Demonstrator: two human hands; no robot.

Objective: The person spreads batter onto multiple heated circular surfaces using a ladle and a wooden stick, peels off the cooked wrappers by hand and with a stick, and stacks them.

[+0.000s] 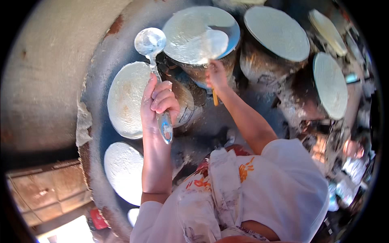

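My left hand (161, 100) is closed around the handle of a metal ladle (150, 41), held upright with white batter on its bowl. My right hand (217, 74) grips a thin spreading tool, blurred, whose yellowish handle (215, 97) sticks out below the fist. That hand is at the near edge of a round griddle (233, 45) largely covered by a thin white batter layer (188, 33); bare dark metal shows at its right. Beneath the ladle, left of my left wrist, lies a round griddle covered by a pale, lightly browned flatbread (127, 100).
More batter-covered griddles stand around me: one at lower left (124, 173), one at upper right (276, 33) and one at far right (330, 85). A folded pale sheet (328, 32) lies at upper right. A curved wall edge (83, 127) borders the left.
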